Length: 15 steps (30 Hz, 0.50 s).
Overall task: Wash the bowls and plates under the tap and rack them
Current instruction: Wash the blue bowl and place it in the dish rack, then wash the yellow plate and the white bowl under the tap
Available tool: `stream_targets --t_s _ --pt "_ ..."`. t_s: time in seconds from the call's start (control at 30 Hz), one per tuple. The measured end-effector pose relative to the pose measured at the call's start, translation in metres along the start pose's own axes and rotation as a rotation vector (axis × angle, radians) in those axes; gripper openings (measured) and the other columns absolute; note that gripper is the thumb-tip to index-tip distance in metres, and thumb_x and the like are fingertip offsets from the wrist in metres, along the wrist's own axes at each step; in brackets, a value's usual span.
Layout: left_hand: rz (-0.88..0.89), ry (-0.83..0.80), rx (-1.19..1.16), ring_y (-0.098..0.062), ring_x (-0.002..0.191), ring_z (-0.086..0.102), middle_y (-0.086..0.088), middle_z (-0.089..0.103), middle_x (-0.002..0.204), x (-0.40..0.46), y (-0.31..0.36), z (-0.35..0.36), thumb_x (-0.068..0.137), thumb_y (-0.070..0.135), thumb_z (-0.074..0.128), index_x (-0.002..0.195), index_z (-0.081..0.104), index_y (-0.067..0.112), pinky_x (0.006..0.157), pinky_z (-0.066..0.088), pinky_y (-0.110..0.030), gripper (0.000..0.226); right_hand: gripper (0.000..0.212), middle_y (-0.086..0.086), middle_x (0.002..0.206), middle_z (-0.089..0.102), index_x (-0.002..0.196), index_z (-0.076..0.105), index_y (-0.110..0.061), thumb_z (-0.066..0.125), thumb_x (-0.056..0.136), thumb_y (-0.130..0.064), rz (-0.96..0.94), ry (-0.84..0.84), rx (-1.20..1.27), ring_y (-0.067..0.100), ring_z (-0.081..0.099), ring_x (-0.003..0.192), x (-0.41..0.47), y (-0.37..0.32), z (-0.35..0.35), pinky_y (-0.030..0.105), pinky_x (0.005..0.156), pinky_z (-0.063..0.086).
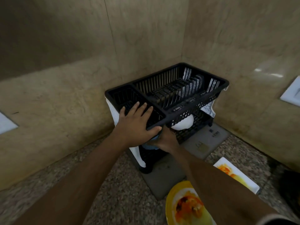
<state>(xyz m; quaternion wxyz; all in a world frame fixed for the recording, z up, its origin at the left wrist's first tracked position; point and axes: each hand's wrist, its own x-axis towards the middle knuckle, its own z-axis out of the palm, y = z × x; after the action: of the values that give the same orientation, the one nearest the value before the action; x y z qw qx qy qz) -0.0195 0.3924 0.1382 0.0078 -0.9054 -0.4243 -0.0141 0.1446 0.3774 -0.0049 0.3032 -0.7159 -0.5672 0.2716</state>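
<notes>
A black two-tier dish rack [178, 88] stands in the corner of the counter. My left hand [138, 120] lies flat on the rim of its upper left compartment, fingers straight. Below it my right hand [167, 140] grips a light blue bowl [150, 144] at the opening of the lower tier; most of the bowl is hidden by both hands. A white bowl [184, 123] lies in the lower tier to the right. A dirty yellow plate [186, 207] and a dirty white rectangular plate [235, 174] rest on the counter at the lower right.
Beige stone walls close in behind and to the right of the rack. A grey mat [209, 140] lies under the rack on the speckled counter [126, 192]. A dark object [290, 182] sits at the right edge.
</notes>
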Motion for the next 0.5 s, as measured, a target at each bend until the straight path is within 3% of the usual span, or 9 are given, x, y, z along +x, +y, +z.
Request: stream_targets --t_s 0.1,0.2,0.4,0.5 --pt "0.0 0.008 0.0 -0.014 0.151 -0.008 0.009 -0.001 0.165 0.0 0.001 0.0 0.08 0.081 0.011 0.155 0.005 0.034 0.119 -0.002 -0.057 0.089 0.12 -0.006 0.146 0.045 0.148 0.022 -0.032 0.069 0.05 -0.082 0.059 -0.099 -0.091 0.022 0.047 0.13 0.019 0.012 0.008 0.052 0.103 0.042" --pt "-0.001 0.011 0.006 -0.015 0.151 -0.007 0.008 0.0 0.165 -0.001 0.003 -0.002 0.081 0.079 0.011 0.155 0.006 0.034 0.119 -0.002 -0.056 0.087 0.113 -0.01 0.138 0.051 0.143 0.028 -0.037 0.067 0.048 -0.084 0.074 -0.16 -0.178 0.019 0.053 0.123 0.041 0.036 0.019 0.046 0.095 0.051" --pt "-0.003 0.021 0.014 -0.015 0.151 -0.005 0.008 0.002 0.165 0.001 0.005 -0.002 0.082 0.079 0.012 0.155 0.008 0.035 0.119 0.0 -0.056 0.086 0.101 -0.003 0.139 0.048 0.146 0.03 -0.031 0.079 0.062 -0.057 0.053 -0.159 -0.133 0.019 0.047 0.126 0.031 0.018 0.008 0.046 0.101 0.047" --pt "-0.01 0.026 0.024 -0.015 0.151 -0.004 0.008 0.004 0.164 -0.001 0.005 -0.002 0.082 0.079 0.013 0.155 0.011 0.034 0.119 0.001 -0.056 0.086 0.107 -0.002 0.142 0.046 0.146 0.027 -0.033 0.072 0.057 -0.071 0.078 -0.149 -0.222 0.021 0.046 0.129 0.03 0.02 0.011 0.046 0.099 0.047"
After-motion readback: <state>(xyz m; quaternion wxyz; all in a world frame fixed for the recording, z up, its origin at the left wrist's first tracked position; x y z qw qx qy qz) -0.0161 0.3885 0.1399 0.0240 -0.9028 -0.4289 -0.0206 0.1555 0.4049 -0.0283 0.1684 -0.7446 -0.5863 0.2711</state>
